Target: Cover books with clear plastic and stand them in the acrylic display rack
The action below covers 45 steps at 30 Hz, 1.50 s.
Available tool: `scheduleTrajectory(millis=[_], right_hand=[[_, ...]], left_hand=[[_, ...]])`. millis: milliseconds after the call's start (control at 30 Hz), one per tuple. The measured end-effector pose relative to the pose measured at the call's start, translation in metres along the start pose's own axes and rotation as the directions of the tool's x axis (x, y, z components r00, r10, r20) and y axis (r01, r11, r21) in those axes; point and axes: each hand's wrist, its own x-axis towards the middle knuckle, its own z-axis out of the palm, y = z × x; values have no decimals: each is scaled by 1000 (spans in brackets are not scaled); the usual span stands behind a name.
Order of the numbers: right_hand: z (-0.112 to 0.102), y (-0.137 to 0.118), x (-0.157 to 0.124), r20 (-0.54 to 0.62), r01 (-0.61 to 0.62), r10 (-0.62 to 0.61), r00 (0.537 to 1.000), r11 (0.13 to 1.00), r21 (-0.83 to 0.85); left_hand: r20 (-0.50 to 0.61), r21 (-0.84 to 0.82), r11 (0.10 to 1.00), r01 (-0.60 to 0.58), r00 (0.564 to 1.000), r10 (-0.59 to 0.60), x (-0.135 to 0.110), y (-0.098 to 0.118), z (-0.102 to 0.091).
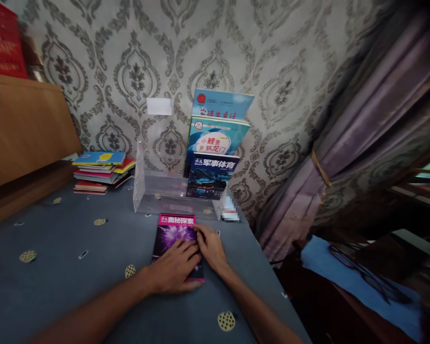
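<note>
A pink and purple book [175, 234] lies flat on the dark table, its cover facing up. My left hand [174, 267] rests across the lower part of the cover with its fingers stretched out. At the book's right edge, my right hand [212, 246] touches the side and upper corner, its fingers slightly bent and not wrapped round it. Just behind the book stands a clear acrylic book stand [154, 203] in steps. On its right side lean a dark blue book [213, 177], a teal book [218, 136] and a light blue book [224, 102].
A stack of books [98, 174] sits at the back left beside a wooden cabinet [25, 129]. Patterned wallpaper [136, 71] rises behind the table. To the right hang a tied curtain [308, 191] and, lower down, a blue cloth [344, 267] with glasses [365, 267] on it.
</note>
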Motion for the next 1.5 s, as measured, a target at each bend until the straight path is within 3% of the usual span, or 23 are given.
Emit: scheduleTrajectory(millis=[267, 633, 833, 1100, 1400, 1500], right_hand=[[11, 14, 33, -7, 57, -58, 998, 996, -73], [6, 7, 14, 34, 52, -52, 998, 999, 1], [8, 18, 24, -59, -113, 120, 991, 988, 108], [7, 12, 16, -44, -3, 2, 999, 999, -35], [5, 12, 15, -40, 3, -4, 999, 1000, -27], [6, 16, 16, -48, -51, 51, 998, 999, -8]], left_hand=[[-15, -14, 1000, -1, 1000, 0, -2, -1, -1], [-8, 31, 1000, -3, 1000, 3, 0, 2, -7], [7, 25, 1000, 5, 1000, -6, -1, 3, -10], [11, 42, 999, -2, 1000, 1, -1, 3, -7], [-10, 58, 998, -1, 1000, 1, -1, 3, -6], [-35, 80, 997, -17, 999, 20, -2, 2, -3]])
